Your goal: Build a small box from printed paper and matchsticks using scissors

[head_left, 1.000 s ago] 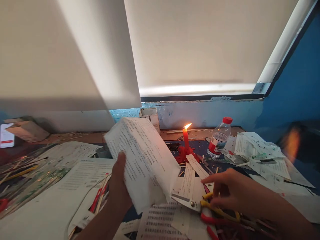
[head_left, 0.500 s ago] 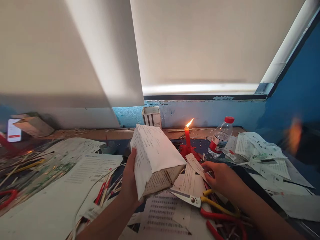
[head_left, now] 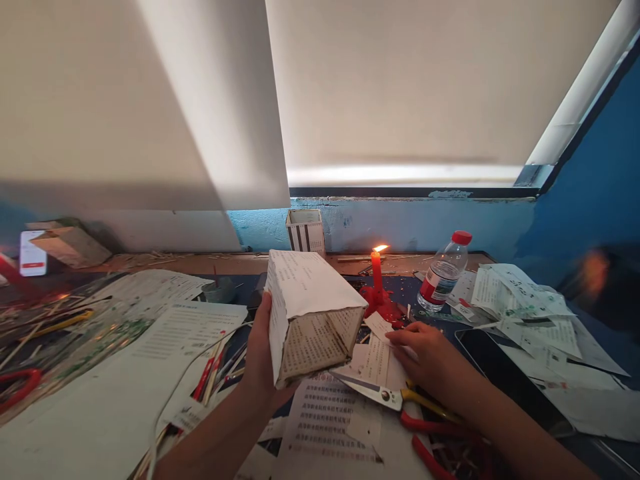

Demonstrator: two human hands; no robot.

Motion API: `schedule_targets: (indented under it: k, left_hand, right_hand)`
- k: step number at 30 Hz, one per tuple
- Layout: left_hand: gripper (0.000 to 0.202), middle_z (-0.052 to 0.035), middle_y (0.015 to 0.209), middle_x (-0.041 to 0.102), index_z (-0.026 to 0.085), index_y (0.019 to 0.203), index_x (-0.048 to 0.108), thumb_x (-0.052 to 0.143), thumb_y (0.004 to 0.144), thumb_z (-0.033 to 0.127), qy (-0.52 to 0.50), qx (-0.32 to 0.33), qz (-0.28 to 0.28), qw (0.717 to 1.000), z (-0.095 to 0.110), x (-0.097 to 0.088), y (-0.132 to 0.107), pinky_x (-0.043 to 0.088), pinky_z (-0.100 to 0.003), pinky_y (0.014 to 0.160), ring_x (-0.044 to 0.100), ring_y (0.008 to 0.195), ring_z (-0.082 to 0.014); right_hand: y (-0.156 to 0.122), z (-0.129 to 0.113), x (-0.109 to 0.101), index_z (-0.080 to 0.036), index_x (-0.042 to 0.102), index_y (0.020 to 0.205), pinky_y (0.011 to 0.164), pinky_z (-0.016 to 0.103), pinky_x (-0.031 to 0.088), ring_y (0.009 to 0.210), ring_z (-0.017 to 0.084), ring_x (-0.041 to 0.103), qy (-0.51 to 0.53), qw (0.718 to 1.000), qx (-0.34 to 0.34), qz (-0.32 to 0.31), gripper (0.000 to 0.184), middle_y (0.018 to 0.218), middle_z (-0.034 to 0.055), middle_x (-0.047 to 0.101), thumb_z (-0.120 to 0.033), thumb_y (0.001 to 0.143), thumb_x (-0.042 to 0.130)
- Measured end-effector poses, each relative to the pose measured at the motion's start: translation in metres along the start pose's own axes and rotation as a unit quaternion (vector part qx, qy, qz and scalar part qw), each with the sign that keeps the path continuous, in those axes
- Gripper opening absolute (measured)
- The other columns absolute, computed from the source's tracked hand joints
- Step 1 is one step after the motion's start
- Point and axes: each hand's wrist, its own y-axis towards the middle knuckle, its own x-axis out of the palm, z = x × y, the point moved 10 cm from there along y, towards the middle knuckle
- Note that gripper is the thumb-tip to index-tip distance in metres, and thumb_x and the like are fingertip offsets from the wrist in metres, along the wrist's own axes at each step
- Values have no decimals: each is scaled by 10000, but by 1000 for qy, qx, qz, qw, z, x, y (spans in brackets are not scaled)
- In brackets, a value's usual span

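My left hand [head_left: 259,357] is wrapped around the left side of a box made of printed paper [head_left: 320,283], held up off the table and tilted. Its open end faces me, so the printed inside walls show. My right hand [head_left: 425,350] pinches a small strip of printed paper [head_left: 379,325] to the right of the box. Other paper pieces [head_left: 377,357] lie under that hand. Scissors with yellow and red handles [head_left: 383,395] rest just below, partly covered by the right forearm. Behind the strip burns a red candle [head_left: 376,272], standing in melted red wax.
A water bottle with a red cap [head_left: 443,277] stands right of the candle. Beyond the right arm lie a dark tablet-like slab [head_left: 515,380] and paper scraps [head_left: 525,300]. A striped paper box [head_left: 306,232] is at the back. Papers [head_left: 100,387] and a white cable [head_left: 183,380] spread leftward.
The paper box has tipped so more of its inside shows. My right hand has moved a little left with the strip, closer to the box. The candle flame leans flatter.
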Motion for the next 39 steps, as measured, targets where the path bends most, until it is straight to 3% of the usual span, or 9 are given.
schedule_targets:
  k: [7, 10, 15, 19, 25, 28, 32, 36, 39]
  left_hand:
    - [806, -78, 1425, 675, 339, 1544, 473, 585, 859, 749, -83, -65, 79, 991, -12, -8, -2, 539, -496, 1042, 612, 1319, -396]
    - [757, -71, 1418, 681, 354, 1589, 394, 504, 928, 707, -93, -64, 93, 989, -11, -7, -4, 534, -504, 1049, 624, 1311, -379]
    - [635, -92, 1344, 724, 301, 1532, 505, 437, 993, 630, -96, -85, 79, 989, -13, 3, -9, 522, -513, 1064, 642, 1291, -371]
    - [622, -106, 1291, 749, 251, 1466, 587, 470, 985, 628, -120, -113, 57, 985, -23, 11, -15, 521, -505, 1065, 644, 1285, -369]
    - [667, -148, 1329, 721, 181, 1432, 608, 483, 975, 650, -92, -161, 26, 982, -39, 21, -21, 529, -501, 1051, 645, 1276, -376]
    - [700, -166, 1433, 651, 185, 1497, 528, 528, 963, 637, -12, -131, 42, 990, -26, 14, -13, 507, -534, 1077, 600, 1332, -386]
    - [1027, -173, 1685, 335, 188, 1649, 209, 671, 870, 671, 185, 48, 187, 963, 31, -29, -4, 302, -530, 1247, 365, 1525, -364]
    - [1268, -143, 1699, 315, 234, 1638, 291, 723, 631, 872, 341, 261, -33, 902, 68, 10, -10, 110, -478, 1308, 183, 1599, -365]
    - [1191, -78, 1754, 151, 356, 1631, 303, 872, 637, 683, 424, 204, -116, 875, 48, 19, -13, 318, -568, 1230, 104, 1606, -418]
  right_hand:
    - [-9, -54, 13, -274, 790, 1028, 1104, 425, 478, 964, 209, 738, 45, 981, -173, -74, 306, 1043, 27, 789, -71, 942, 578]
    - [-18, -69, 13, -317, 722, 1243, 1187, 486, 410, 1119, 221, 724, 85, 966, -229, -86, 379, 1190, 31, 777, -99, 998, 532]
    - [-21, -62, -9, -313, 478, 1474, 981, 433, 582, 1158, 244, 695, 165, 961, -212, 72, 522, 1284, 90, 708, -203, 990, 640]
    - [-34, -73, -29, -299, 519, 1392, 789, 352, 585, 856, 190, 672, 179, 925, -270, 200, 479, 986, 24, 687, -203, 963, 709]
    - [-44, -101, -48, -210, 660, 1225, 742, 339, 551, 824, 189, 627, 95, 908, -321, 254, 250, 957, 65, 665, -113, 996, 631]
    - [-44, -97, -62, -202, 671, 1184, 737, 314, 561, 838, 184, 643, 102, 906, -300, 281, 216, 981, 73, 653, -104, 998, 619]
    - [-44, -84, -76, -241, 648, 1163, 752, 283, 571, 859, 180, 664, 121, 910, -253, 304, 205, 987, 52, 643, -118, 1003, 612]
    - [-44, -78, -82, -254, 650, 1120, 718, 271, 566, 800, 168, 634, 166, 912, -235, 292, 167, 941, 28, 616, -138, 1007, 609]
    - [-43, -81, -82, -253, 657, 1107, 705, 257, 556, 786, 154, 611, 212, 908, -250, 262, 156, 929, 17, 594, -143, 1008, 608]
